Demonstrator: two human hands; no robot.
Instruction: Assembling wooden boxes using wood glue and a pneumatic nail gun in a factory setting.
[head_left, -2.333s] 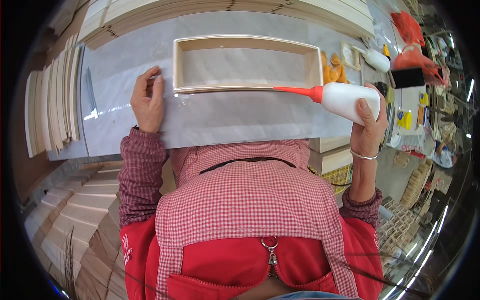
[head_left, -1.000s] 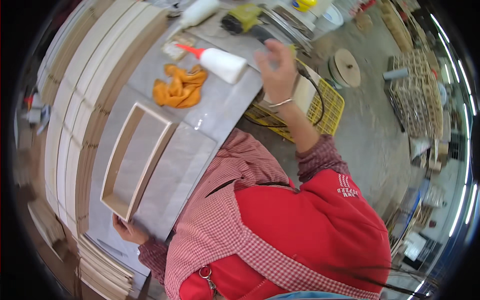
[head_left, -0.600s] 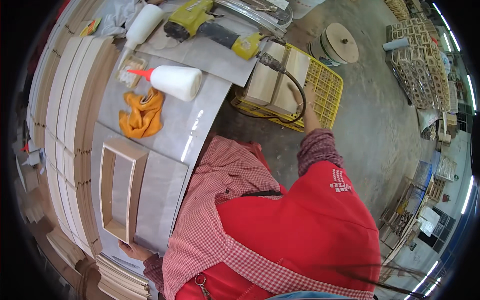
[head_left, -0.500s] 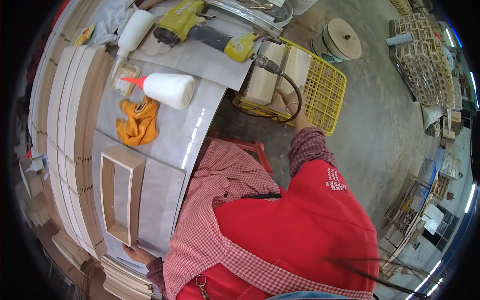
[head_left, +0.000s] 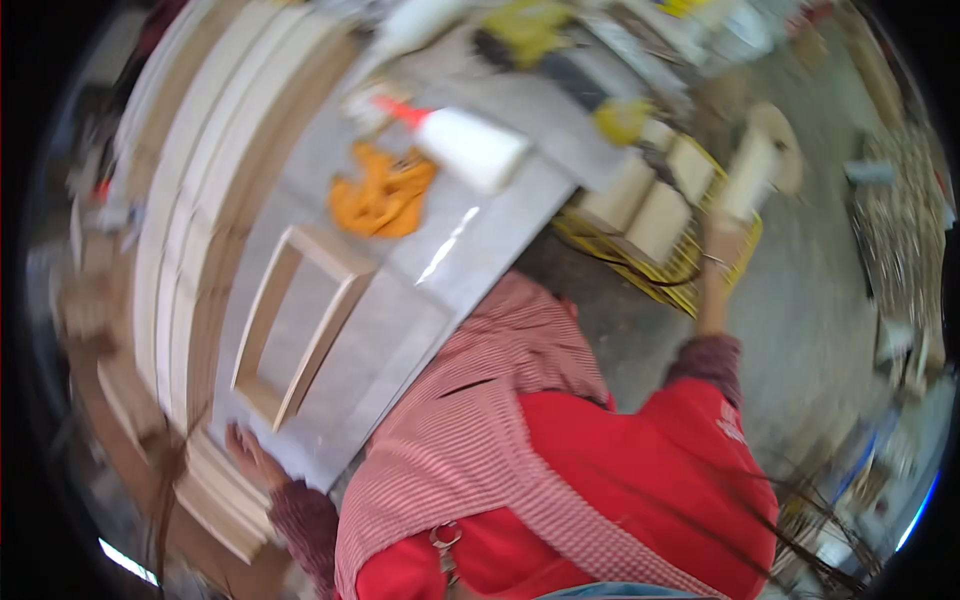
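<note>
My right hand (head_left: 724, 240) grips a pale wooden board (head_left: 752, 172), raised at the right side of a yellow plastic crate (head_left: 620, 263) that holds more wooden pieces (head_left: 660, 222). On the grey worktable (head_left: 400, 330) lies a rectangular wooden frame (head_left: 334, 322) with an open middle. My left hand (head_left: 254, 455) is just below the frame's near end, by the table edge, its fingers apart and nothing in them. Motion blur softens both hands.
A white glue bottle with a red tip (head_left: 475, 148) lies beside a crumpled orange cloth (head_left: 383, 192). Behind them is a yellow and black power tool (head_left: 570, 75). Curved wooden strips (head_left: 215, 200) are stacked along the left. A round-lidded bucket (head_left: 785, 150) stands beyond the crate.
My right hand has come up from inside the crate with a wooden board in it. My left hand has come off the frame's near corner. The whole view has turned and shifted.
</note>
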